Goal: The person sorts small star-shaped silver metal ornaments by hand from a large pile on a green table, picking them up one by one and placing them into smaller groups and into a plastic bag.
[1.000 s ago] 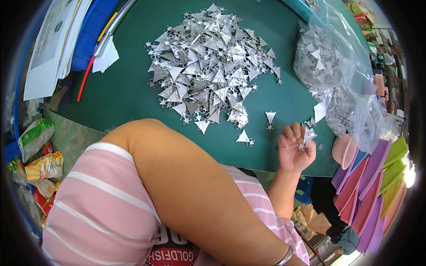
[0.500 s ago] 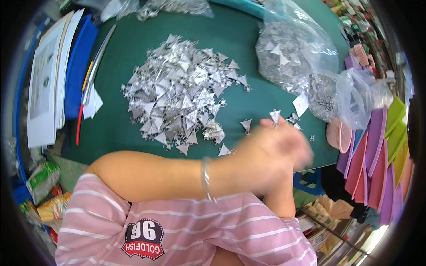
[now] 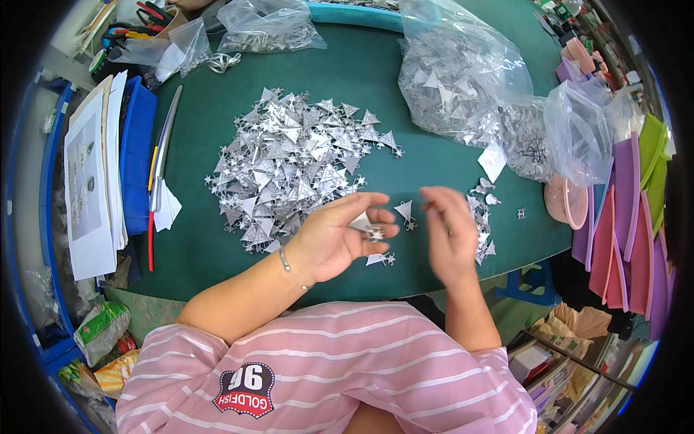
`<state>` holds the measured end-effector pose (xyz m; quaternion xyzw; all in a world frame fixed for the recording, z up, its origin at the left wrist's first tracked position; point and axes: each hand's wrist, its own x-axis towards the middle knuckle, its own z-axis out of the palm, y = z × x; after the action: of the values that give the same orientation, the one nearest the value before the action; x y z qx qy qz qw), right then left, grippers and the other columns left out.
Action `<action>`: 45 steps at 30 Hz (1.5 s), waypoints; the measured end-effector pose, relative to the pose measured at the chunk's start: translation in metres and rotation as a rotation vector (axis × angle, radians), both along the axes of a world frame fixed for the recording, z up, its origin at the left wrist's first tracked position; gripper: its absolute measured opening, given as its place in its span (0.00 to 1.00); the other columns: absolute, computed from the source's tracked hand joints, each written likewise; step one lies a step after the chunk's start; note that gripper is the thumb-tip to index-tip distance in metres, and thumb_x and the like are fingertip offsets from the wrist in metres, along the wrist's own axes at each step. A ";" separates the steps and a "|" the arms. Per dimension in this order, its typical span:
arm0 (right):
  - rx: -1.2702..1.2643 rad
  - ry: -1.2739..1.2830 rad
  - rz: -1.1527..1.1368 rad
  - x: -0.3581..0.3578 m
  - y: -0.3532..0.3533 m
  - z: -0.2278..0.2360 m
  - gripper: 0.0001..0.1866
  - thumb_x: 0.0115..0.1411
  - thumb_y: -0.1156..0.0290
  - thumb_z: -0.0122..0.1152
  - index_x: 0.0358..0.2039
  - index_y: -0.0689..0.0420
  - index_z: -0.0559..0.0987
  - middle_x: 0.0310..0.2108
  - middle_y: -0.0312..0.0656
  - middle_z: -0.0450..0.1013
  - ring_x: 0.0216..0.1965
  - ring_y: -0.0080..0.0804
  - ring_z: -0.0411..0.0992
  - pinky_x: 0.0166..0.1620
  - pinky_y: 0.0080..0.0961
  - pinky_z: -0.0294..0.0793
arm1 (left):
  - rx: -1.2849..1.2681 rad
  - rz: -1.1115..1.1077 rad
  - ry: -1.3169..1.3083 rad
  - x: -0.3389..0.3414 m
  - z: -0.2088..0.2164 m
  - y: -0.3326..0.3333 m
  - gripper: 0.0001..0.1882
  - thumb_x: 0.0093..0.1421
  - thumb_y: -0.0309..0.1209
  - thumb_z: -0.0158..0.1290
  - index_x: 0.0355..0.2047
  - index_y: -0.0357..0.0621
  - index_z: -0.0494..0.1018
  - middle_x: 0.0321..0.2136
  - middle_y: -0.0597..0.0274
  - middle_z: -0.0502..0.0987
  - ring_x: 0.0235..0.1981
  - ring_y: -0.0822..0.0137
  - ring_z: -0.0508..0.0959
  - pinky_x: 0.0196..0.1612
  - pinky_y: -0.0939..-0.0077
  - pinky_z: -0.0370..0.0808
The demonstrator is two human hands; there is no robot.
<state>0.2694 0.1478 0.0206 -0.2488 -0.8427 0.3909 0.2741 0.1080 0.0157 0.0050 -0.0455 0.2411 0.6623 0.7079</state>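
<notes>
My left hand (image 3: pixel 336 239), palm up with fingers curled, holds silver triangular metal charms (image 3: pixel 363 221) at the near right side of a large pile of similar charms (image 3: pixel 289 159). How many it holds is hard to tell. Over the table to its right is my right hand (image 3: pixel 452 239), its bent fingertips smeared by motion, so any small thing in them is hidden. Between the hands lies a single charm (image 3: pixel 406 211). Another charm (image 3: pixel 379 258) rests beside my left fingers. A smaller group of charms (image 3: pixel 480 220) lies just past my right hand.
Clear plastic bags of metal parts (image 3: pixel 455 87) stand at the back right, near a white paper tag (image 3: pixel 492 162) and a pink cup (image 3: pixel 566 201). Purple, pink and green trays (image 3: pixel 625 217) line the right. Tweezers (image 3: pixel 165 137) and a blue bin (image 3: pixel 137 155) are left.
My left hand has moved back left from across my right hand, toward the pile. My hands are now apart, and charms show beside my right hand. The whole view has shifted somewhat.
</notes>
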 end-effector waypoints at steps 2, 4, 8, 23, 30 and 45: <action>0.134 -0.049 -0.155 0.004 0.019 -0.004 0.09 0.56 0.84 0.54 0.37 0.64 0.77 0.34 0.46 0.74 0.34 0.39 0.74 0.39 0.28 0.73 | 0.060 -0.024 0.094 -0.009 -0.006 -0.011 0.13 0.68 0.32 0.42 0.48 0.39 0.68 0.42 0.53 0.75 0.43 0.59 0.78 0.42 0.65 0.77; -0.023 -0.123 -0.226 0.010 0.024 -0.003 0.08 0.55 0.84 0.57 0.36 0.64 0.78 0.33 0.45 0.73 0.30 0.37 0.73 0.34 0.27 0.72 | -0.039 0.052 0.174 -0.012 0.003 -0.015 0.13 0.65 0.26 0.44 0.49 0.39 0.68 0.40 0.53 0.76 0.39 0.62 0.78 0.35 0.73 0.77; 0.073 -0.150 -0.110 0.008 0.018 -0.009 0.06 0.52 0.83 0.60 0.32 0.64 0.78 0.29 0.46 0.73 0.28 0.38 0.73 0.32 0.27 0.72 | -0.132 0.147 0.302 -0.018 0.018 -0.018 0.12 0.64 0.26 0.48 0.47 0.38 0.68 0.38 0.53 0.76 0.36 0.64 0.79 0.32 0.75 0.77; -0.550 -0.113 -0.009 0.008 0.000 -0.027 0.04 0.60 0.74 0.58 0.31 0.61 0.75 0.25 0.36 0.69 0.25 0.27 0.68 0.29 0.25 0.68 | 0.449 -0.345 2.062 0.023 -0.001 -0.008 0.04 0.52 0.23 0.54 0.28 0.38 0.71 0.26 0.55 0.69 0.29 0.55 0.75 0.30 0.64 0.74; -1.737 0.581 0.487 0.012 0.008 -0.030 0.11 0.62 0.68 0.55 0.41 0.62 0.71 0.31 0.39 0.62 0.29 0.24 0.58 0.30 0.20 0.61 | 0.357 -0.439 2.130 0.032 -0.006 -0.006 0.03 0.49 0.21 0.49 0.26 0.36 0.68 0.26 0.51 0.68 0.28 0.53 0.74 0.32 0.63 0.75; -1.732 0.661 0.489 0.008 0.008 -0.033 0.13 0.58 0.69 0.58 0.42 0.60 0.72 0.35 0.41 0.63 0.35 0.30 0.61 0.34 0.25 0.64 | 0.025 -0.113 0.382 -0.010 0.015 -0.021 0.10 0.64 0.32 0.52 0.40 0.39 0.70 0.31 0.63 0.74 0.26 0.72 0.75 0.25 0.81 0.69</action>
<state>0.2778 0.1557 -0.0119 -0.0596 -0.1700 0.9751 0.1297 0.0984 -0.0054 0.0196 0.1036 0.3650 0.6211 0.6858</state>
